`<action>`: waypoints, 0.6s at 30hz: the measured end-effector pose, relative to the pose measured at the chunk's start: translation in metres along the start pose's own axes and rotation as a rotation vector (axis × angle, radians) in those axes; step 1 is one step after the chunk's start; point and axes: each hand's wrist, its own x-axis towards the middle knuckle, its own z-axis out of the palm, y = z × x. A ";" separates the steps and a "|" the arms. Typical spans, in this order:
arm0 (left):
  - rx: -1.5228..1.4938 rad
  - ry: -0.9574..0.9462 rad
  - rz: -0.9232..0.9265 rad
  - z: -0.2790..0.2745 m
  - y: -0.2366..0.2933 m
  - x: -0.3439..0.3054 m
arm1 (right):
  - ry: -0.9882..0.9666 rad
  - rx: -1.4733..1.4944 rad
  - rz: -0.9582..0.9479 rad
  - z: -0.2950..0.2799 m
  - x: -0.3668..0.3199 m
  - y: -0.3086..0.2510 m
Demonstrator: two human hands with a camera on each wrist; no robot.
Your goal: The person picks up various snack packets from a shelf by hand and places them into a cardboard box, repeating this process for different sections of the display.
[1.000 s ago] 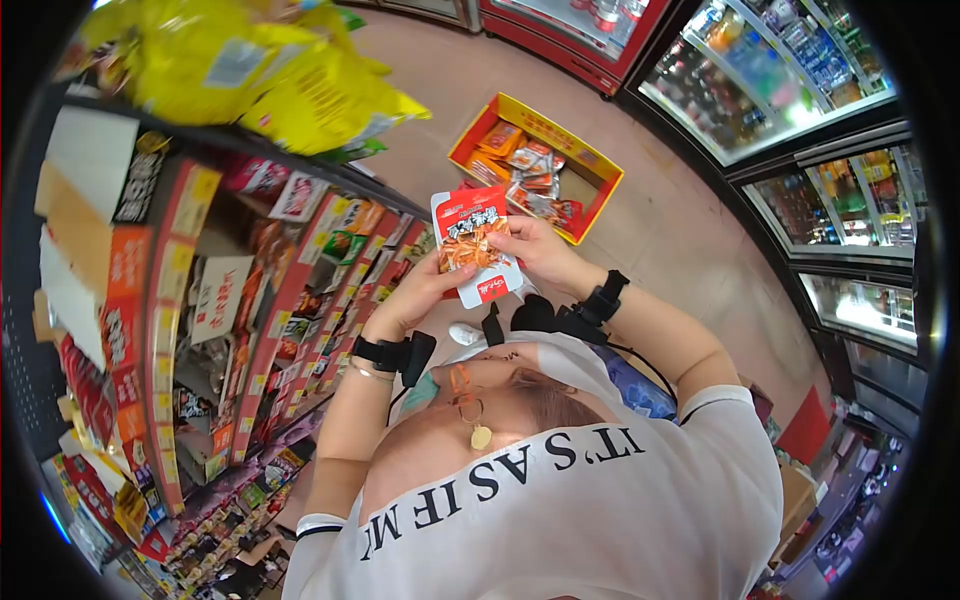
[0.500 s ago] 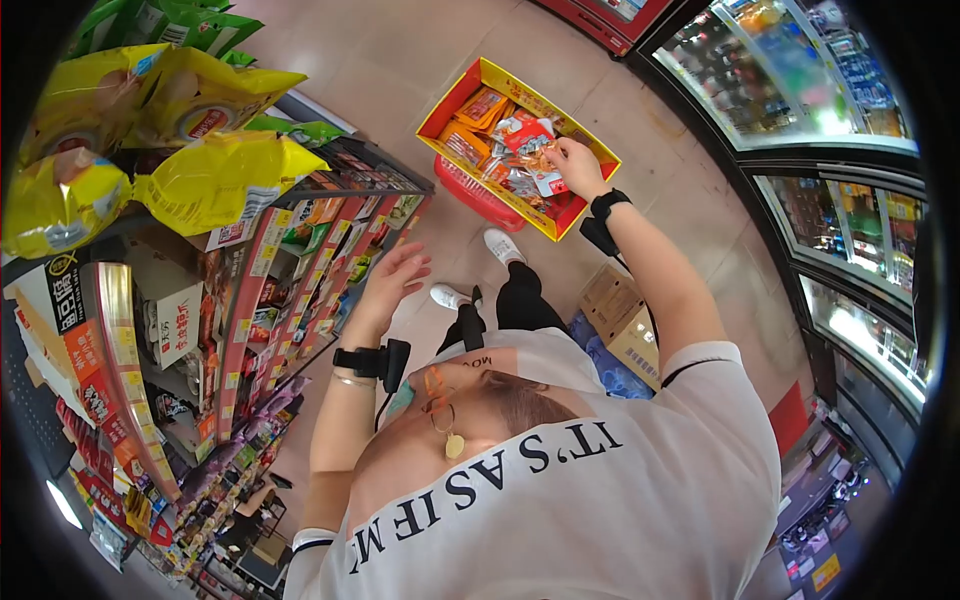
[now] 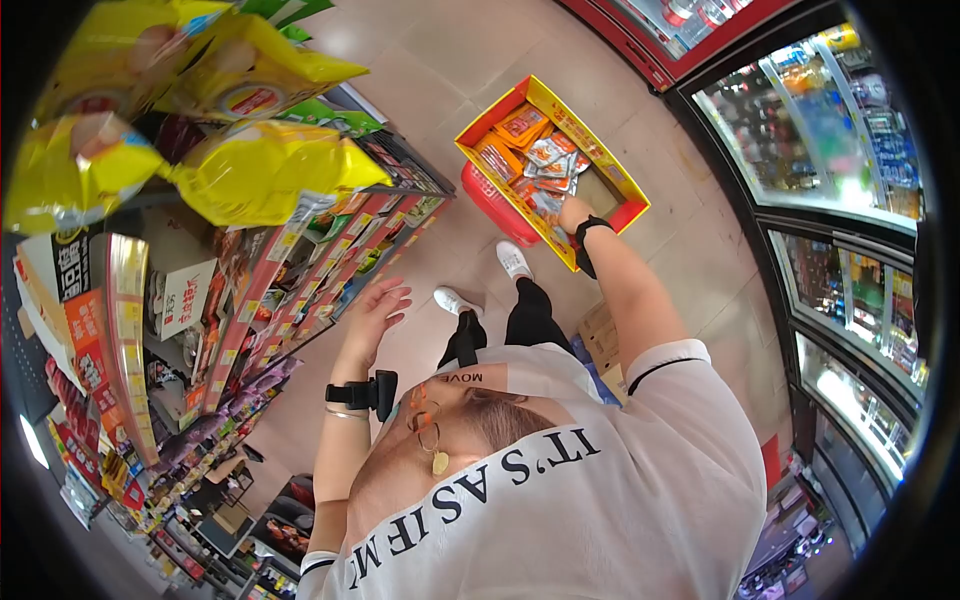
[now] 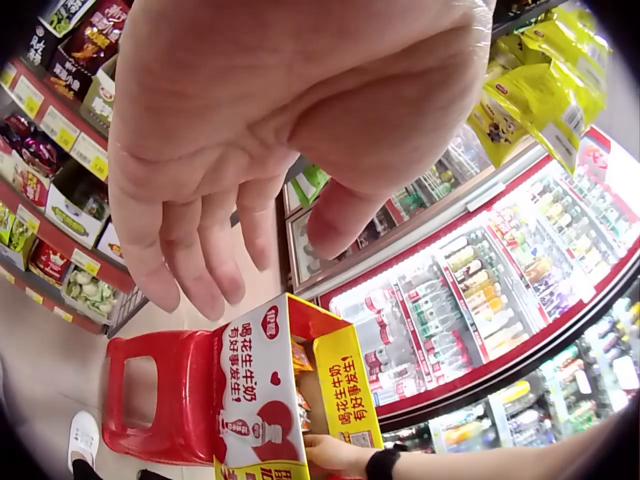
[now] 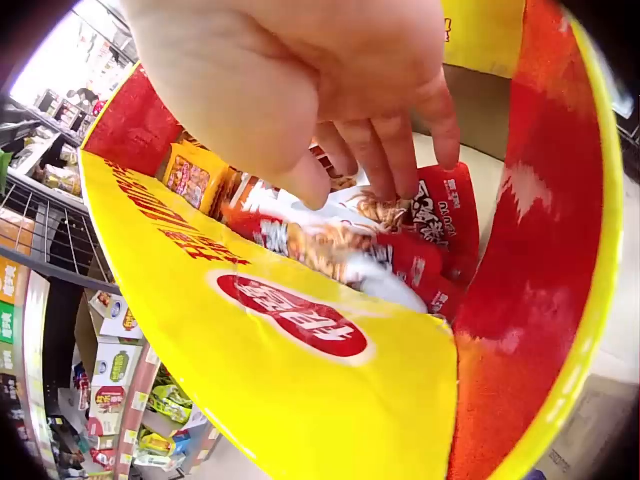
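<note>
In the head view, a yellow and red carton (image 3: 596,150) stands on a red plastic stool (image 3: 492,208). Orange snack packets and red-and-white snack packets (image 3: 550,165) lie inside it. My right hand (image 3: 573,214) reaches over the carton's near side. The right wrist view has that hand (image 5: 300,75) inside the carton, thumb and fingers spread apart, fingertips right at the red-and-white packets (image 5: 435,225). Beside the shelf, my left hand (image 3: 377,308) hangs in the air with loosely bent fingers, holding nothing; the left wrist view sees it (image 4: 290,120) above the carton's printed side (image 4: 250,390).
Snack shelves (image 3: 270,275) run along the left, with yellow bags (image 3: 265,170) jutting out on top. Glass-door drink fridges (image 3: 830,120) line the right. My feet in white shoes (image 3: 512,260) stand on the tiled floor near the stool; cardboard boxes (image 3: 600,335) are beside my legs.
Both hands held a red-and-white snack packet at first. My right hand carried it into the carton and now has its fingers apart over the packets. My left hand let go and drew back left.
</note>
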 end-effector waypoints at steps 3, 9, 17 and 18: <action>-0.037 0.019 0.035 -0.008 0.000 -0.004 | 0.044 -0.010 -0.041 -0.002 0.000 0.009; -0.123 0.052 0.179 -0.024 0.004 -0.020 | 0.019 -0.053 -0.271 -0.067 -0.063 -0.030; -0.303 0.177 0.438 -0.052 -0.005 -0.062 | 0.155 0.153 -0.704 -0.095 -0.122 -0.127; -0.330 0.195 0.469 -0.056 -0.007 -0.071 | 0.131 0.100 -0.804 -0.095 -0.126 -0.141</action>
